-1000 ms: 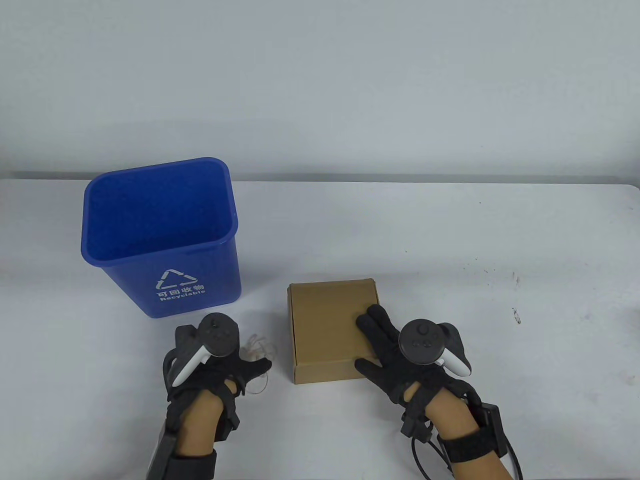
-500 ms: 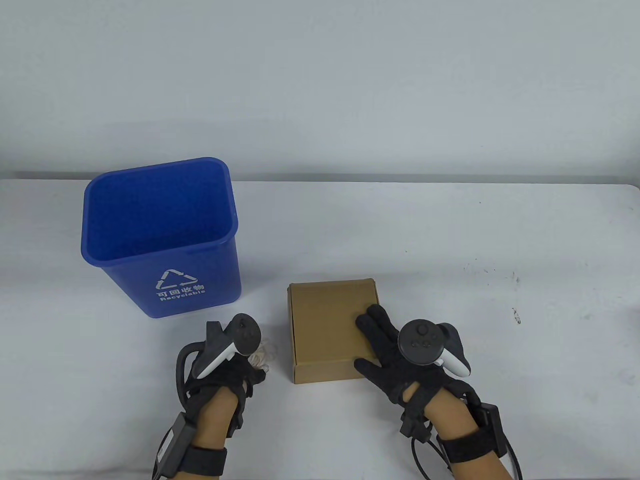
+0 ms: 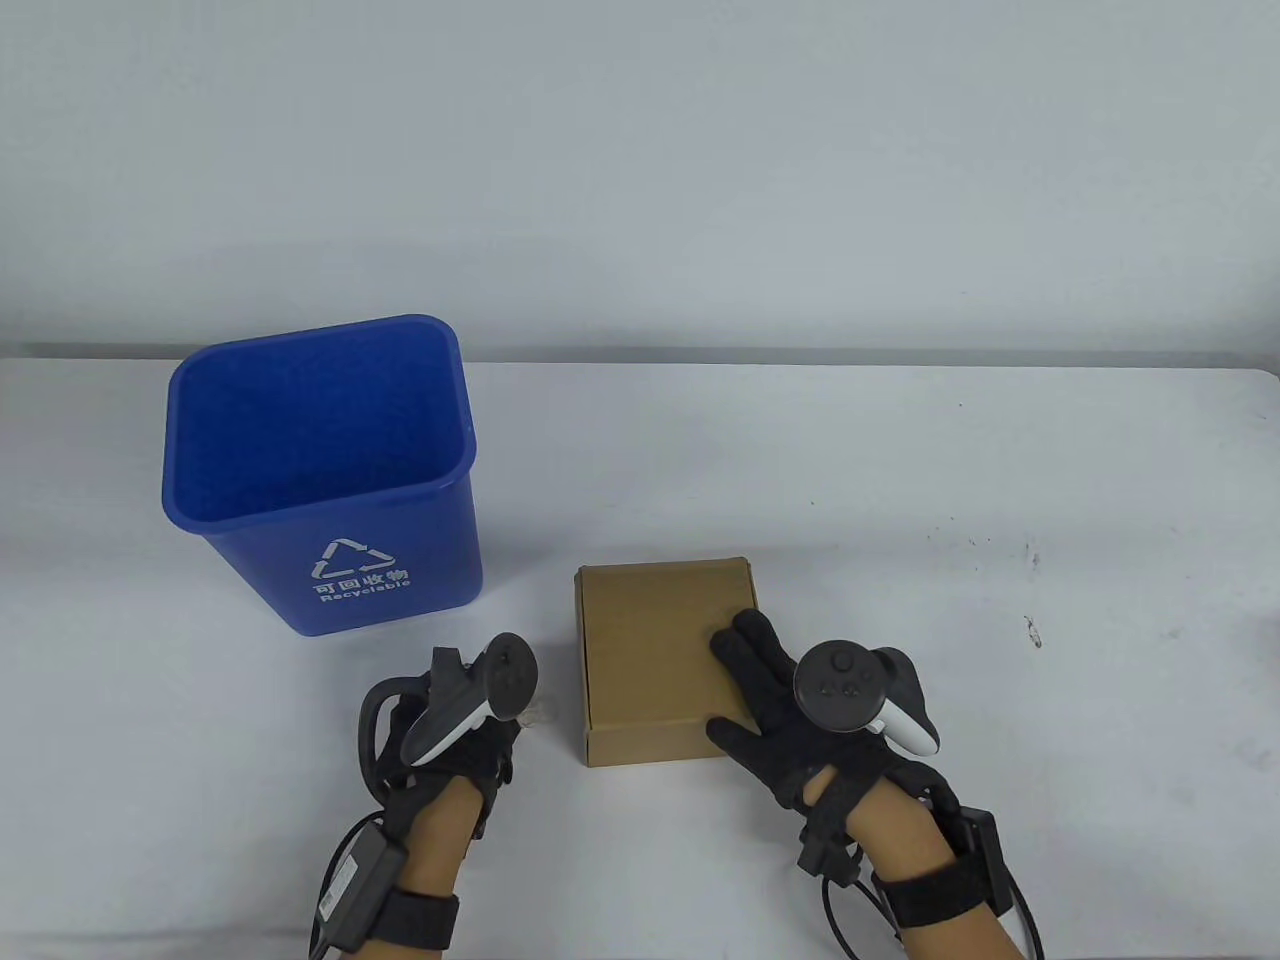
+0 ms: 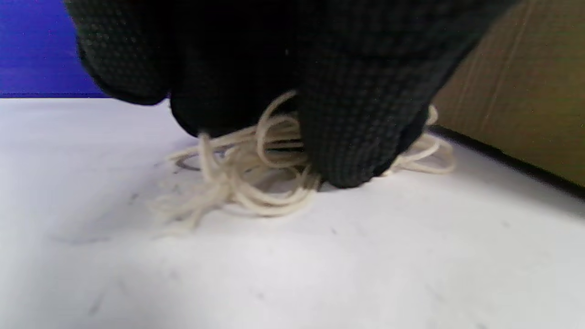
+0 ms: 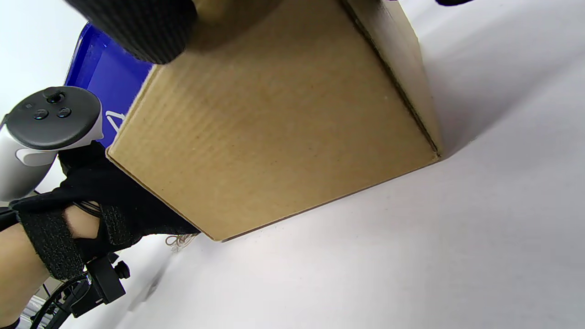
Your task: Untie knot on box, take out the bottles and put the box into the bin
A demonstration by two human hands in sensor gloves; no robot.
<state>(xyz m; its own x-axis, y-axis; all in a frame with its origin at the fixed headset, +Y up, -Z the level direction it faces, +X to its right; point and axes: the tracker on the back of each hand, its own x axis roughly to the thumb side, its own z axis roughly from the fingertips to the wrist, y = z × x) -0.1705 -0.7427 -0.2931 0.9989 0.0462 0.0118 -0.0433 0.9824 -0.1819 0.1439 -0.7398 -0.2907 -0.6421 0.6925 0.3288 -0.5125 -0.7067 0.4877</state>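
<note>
Left hand (image 3: 470,735): fingers curled down, pinching loose string (image 4: 247,171) against table (image 3: 900,480).
Right hand (image 3: 790,715): fingers straight, pressed together, flat on box (image 3: 655,655) lid.
Box: closed, right of blue bin (image 3: 320,470).

In front of me lies a white table (image 3: 900,470), its far edge running straight across below a plain pale grey wall (image 3: 640,170). The tabletop is not spotless: out to my right there is a scatter of small dark specks (image 3: 1031,553), and a darker blotch (image 3: 1033,629) sits nearer me. Up close, faint grey scuffs (image 4: 132,197) show on the surface.
</note>
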